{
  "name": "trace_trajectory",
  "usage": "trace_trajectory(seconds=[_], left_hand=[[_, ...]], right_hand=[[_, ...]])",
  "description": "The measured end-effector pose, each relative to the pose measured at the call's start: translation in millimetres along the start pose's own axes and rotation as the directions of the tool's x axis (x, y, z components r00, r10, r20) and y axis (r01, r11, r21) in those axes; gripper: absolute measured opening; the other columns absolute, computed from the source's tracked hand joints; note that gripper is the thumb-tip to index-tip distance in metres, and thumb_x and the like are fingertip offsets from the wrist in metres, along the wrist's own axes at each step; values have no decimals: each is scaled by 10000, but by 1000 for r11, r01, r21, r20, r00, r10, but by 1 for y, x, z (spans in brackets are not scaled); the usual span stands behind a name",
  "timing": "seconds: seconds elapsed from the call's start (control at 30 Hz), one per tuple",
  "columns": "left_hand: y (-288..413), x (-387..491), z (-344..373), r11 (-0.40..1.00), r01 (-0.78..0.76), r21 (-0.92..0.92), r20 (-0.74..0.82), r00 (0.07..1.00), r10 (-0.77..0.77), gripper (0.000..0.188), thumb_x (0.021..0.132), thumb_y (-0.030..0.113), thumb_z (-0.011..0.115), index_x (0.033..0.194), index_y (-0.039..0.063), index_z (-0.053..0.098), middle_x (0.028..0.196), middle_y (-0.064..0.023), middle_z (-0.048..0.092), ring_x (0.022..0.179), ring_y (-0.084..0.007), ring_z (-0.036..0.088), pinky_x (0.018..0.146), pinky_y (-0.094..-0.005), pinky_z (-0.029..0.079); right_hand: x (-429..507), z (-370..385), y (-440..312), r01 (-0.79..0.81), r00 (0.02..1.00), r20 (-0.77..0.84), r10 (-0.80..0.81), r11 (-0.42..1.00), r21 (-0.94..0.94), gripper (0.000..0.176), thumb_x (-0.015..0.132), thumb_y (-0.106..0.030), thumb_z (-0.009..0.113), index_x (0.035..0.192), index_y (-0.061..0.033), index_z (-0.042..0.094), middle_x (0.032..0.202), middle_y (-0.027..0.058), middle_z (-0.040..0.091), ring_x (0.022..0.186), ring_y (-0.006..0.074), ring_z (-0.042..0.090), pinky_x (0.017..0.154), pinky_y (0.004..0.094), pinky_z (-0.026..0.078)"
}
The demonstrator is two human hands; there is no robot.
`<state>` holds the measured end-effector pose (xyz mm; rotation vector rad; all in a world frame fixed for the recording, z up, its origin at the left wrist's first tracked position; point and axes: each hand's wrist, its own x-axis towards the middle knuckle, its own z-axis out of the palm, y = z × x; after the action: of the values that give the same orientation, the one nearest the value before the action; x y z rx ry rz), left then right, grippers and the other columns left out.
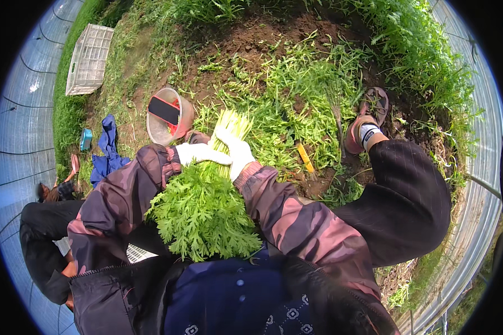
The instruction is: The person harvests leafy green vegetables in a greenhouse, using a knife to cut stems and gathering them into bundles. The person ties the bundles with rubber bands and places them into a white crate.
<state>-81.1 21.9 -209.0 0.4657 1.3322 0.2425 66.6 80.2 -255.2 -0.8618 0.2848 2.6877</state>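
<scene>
A thick bunch of leafy greens (205, 209), like garland chrysanthemum, lies in front of my body with its leaves towards me and its pale cut stems pointing away. My left hand (199, 154), in a white glove, grips the bunch from the left where leaves meet stems. From the right, my white-gloved right hand (237, 154) is wrapped round the stems, and the two hands touch. Left of the stems stands a translucent plastic bucket (184, 115), tilted in view, with red strips and a black pad (163, 109) edged in red at its mouth.
Cut greens (272, 100) litter the soil ahead. Among them lie a yellow handle (304, 157) and a thin wire rake (337, 117). A white plastic crate (90, 58) and blue cloth (107, 146) are at left. Another person (56, 190) is at far left. Standing greens (419, 54) grow right.
</scene>
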Motion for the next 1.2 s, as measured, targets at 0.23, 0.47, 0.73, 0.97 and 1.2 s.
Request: trace_trajectory(seconds=[0.23, 0.47, 0.73, 0.97, 1.2], left_hand=[[-3, 104, -45, 648, 333, 685, -178, 939, -294, 405, 845, 206, 704, 1185, 30, 568, 1060, -77, 669, 933, -201, 644, 839, -352, 504], [-10, 169, -67, 330, 428, 842, -288, 872, -396, 356, 825, 188, 716, 1114, 33, 576, 1012, -75, 667, 891, -192, 639, 793, -342, 498], [-13, 224, -104, 122, 393, 911, -315, 856, -409, 302, 803, 168, 730, 1034, 36, 586, 956, -73, 665, 844, -180, 634, 739, -330, 490], [-9, 263, -118, 13, 331, 944, -301, 874, -382, 259, 783, 150, 742, 963, 39, 594, 907, -71, 663, 802, -171, 629, 693, -320, 484], [11, 255, -136, 29, 299, 954, -275, 907, -318, 220, 763, 132, 754, 893, 41, 602, 859, -69, 662, 761, -161, 625, 646, -310, 477]], right_hand=[[43, -61, -13, -225, 973, 18, 231, 922, 315, 423, 907, -348, 635, 1213, -59, 586, 1070, 146, 666, 918, 299, 664, 802, 439, 560], [56, -44, -27, -241, 966, 41, 255, 833, 497, 666, 918, -581, 498, 1234, 2, 565, 1113, 175, 647, 944, 314, 640, 814, 476, 539], [93, -89, -31, -239, 963, 15, 268, 831, 502, 749, 884, -656, 467, 1238, -3, 559, 1127, 163, 641, 958, 309, 639, 844, 479, 525], [117, -99, -36, -251, 967, 94, 236, 828, 502, 820, 867, -705, 426, 1298, -14, 524, 1186, 157, 619, 1021, 309, 628, 894, 483, 505], [98, -92, -46, -257, 960, 32, 278, 832, 492, 705, 907, -602, 478, 1284, -8, 533, 1156, 153, 631, 1014, 281, 631, 896, 416, 513]])
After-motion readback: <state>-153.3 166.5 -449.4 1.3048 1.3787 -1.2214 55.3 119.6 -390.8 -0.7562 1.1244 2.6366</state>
